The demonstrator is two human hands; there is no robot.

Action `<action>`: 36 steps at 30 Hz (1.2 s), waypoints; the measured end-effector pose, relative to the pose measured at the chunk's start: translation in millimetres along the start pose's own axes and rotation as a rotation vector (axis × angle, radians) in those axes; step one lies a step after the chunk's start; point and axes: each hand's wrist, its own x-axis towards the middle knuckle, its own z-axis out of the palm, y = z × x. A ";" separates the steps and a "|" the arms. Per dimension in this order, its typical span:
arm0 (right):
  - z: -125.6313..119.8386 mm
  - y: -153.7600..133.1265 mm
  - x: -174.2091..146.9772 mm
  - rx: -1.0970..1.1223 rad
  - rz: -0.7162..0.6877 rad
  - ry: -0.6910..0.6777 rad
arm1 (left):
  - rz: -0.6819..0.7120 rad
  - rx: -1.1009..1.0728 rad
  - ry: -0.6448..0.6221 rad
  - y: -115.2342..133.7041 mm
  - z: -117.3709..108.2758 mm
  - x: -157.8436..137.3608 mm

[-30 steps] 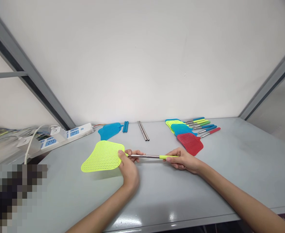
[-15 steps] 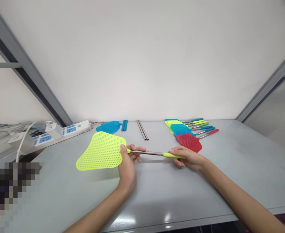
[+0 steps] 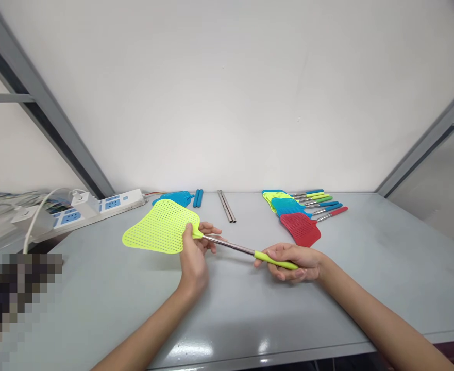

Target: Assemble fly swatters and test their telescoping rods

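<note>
our right hand curls round the grip of a yellow-green swatter, while our left hand pinches its other end, thumb on the mesh head, fingers behind and partly fanned. we hold it between both hands, above the table, its steel shaft sloping down to the right. as we judge it, this one is whole: mesh, shaft and grip look joined, and only setting it down seems left.

further out on the right, a fanned pile of joined swatters looks done, a red swatter nearest us; we cannot count them surely. beyond the left hand, parts lie unjoined, so we take that share as left: blue mesh, partly hidden by the yellow-green one, two blue grips just beside it, and two steel tubes further right.

the table is grey and glossy, catching light near its front edge. along its left side sits a white power strip with plugs and a looping cable; a patch below is pixelated past telling. a pale wall closes the back, between slanting grey posts.
</note>
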 end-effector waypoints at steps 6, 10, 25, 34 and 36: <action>9.4 2.5 8.8 0.004 0.024 0.024 | 0.110 0.045 0.114 0.1 -1.1 11.7; 11.9 4.7 9.1 0.011 -0.021 0.100 | 0.193 0.072 0.121 -4.1 -2.1 11.9; 23.4 7.5 13.7 -0.076 -0.084 0.249 | 0.343 0.047 0.213 -19.4 5.5 2.0; 22.0 9.5 13.2 -0.085 -0.089 0.250 | 0.308 0.096 0.231 -25.7 11.5 -7.4; 21.8 9.2 12.9 -0.092 -0.089 0.251 | 0.296 0.115 0.234 -26.0 12.1 -9.9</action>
